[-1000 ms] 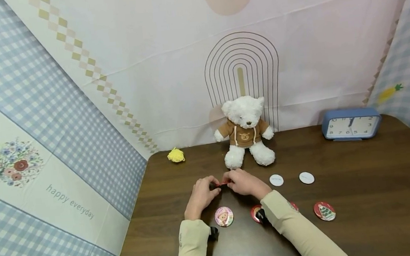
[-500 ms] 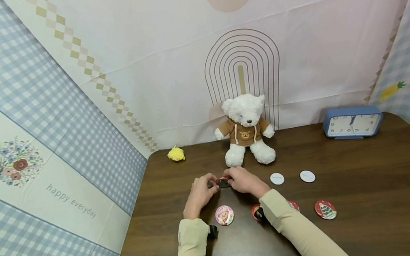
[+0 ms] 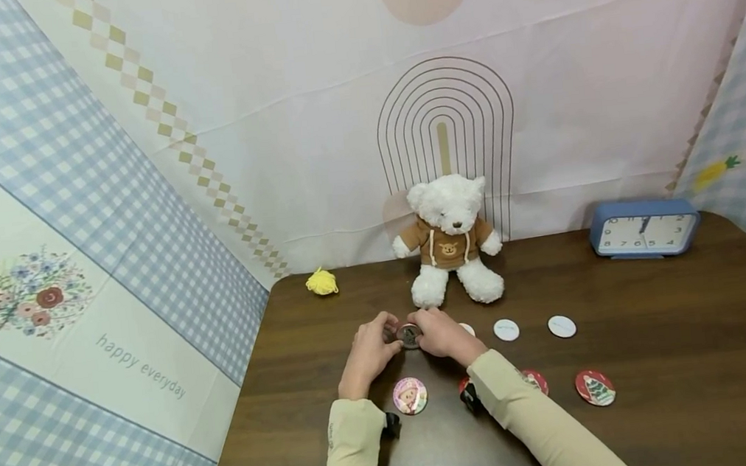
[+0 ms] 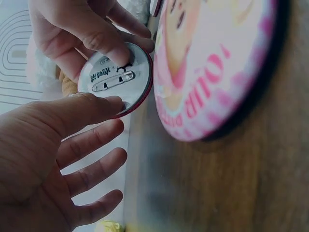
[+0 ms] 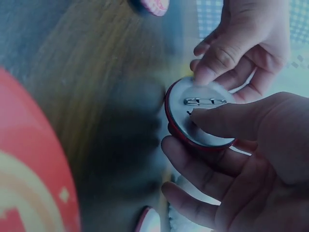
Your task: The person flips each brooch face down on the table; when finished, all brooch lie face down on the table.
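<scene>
Both hands hold one pin-back button badge (image 3: 410, 336) between them over the table, in front of the teddy bear. Its silvery back with a safety pin faces the wrist cameras, and a red edge shows round it; the front is hidden. My left hand (image 3: 368, 352) pinches the badge from the left, thumb on the back (image 4: 116, 79), the other fingers spread loosely. From the right, my right hand (image 3: 445, 332) pinches it too, its thumb on the metal back (image 5: 203, 133). Nearer me lies a pink badge (image 3: 410, 395) with a cartoon figure, face up.
Red badges lie in the front row, one with a tree (image 3: 595, 388), others partly behind the right sleeve (image 3: 517, 398). White discs (image 3: 506, 330) lie behind them. A white teddy bear (image 3: 454, 244), yellow yarn (image 3: 321, 282) and blue clock (image 3: 646, 228) stand along the back.
The badge has turned from edge-on until its metal back shows in the head view. Both hands stay nearly in place. A third white disc now shows beside the right hand.
</scene>
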Motion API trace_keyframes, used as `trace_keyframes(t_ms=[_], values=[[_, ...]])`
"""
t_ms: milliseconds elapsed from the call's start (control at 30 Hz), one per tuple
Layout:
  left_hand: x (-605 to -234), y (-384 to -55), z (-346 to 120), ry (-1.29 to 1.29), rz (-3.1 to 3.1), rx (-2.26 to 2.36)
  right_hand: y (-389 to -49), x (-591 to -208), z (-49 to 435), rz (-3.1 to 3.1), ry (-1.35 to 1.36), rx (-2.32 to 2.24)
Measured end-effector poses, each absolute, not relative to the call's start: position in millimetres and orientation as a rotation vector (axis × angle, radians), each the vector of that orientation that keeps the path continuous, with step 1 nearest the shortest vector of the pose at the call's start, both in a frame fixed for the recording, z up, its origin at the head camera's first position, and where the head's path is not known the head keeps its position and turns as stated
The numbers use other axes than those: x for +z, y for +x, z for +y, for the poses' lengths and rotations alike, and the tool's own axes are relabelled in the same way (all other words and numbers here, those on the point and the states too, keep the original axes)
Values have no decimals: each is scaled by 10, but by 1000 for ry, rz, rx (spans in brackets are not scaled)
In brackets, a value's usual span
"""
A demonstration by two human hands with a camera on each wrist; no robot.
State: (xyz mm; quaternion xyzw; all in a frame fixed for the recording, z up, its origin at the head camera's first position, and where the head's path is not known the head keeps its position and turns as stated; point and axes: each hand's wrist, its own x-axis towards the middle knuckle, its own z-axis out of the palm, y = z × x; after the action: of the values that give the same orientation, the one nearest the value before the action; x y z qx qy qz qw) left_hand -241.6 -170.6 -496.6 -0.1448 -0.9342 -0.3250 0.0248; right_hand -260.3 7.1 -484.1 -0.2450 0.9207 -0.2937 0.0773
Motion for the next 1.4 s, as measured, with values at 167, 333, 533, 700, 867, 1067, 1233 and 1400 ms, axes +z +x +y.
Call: trace_keyframes(t_ms=[167,333,533,700,867,1067,1233,1400], values=[[-4966,-2417,-1705,-428,-2892,-987,-2595,-4862,37,2779,-701,-848],[-4983,-2424,-1702,-436,-2893,-938,-2591,-4865,14,2825,-674,-837],[-4995,-2436,-1682,-451,-2919,-908,-2600,-4906,-8,2872,-613,-812],[-5003,-2447,-1665,-450,-2945,-902,-2599,-4927,-19,2924,-611,-779],[-5002,-2452,-1643,-440,-2981,-870,-2586,-4929,-29,2975,-670,-720],[-4994,-2470,-1617,-445,-2999,-787,-2599,-4921,-44,3001,-691,-669],[-4985,-2467,-1607,-429,-3019,-768,-2603,-4919,-53,2990,-694,-641],[-5005,-2446,-1611,-386,-3072,-785,-2598,-4930,-66,2949,-691,-630]])
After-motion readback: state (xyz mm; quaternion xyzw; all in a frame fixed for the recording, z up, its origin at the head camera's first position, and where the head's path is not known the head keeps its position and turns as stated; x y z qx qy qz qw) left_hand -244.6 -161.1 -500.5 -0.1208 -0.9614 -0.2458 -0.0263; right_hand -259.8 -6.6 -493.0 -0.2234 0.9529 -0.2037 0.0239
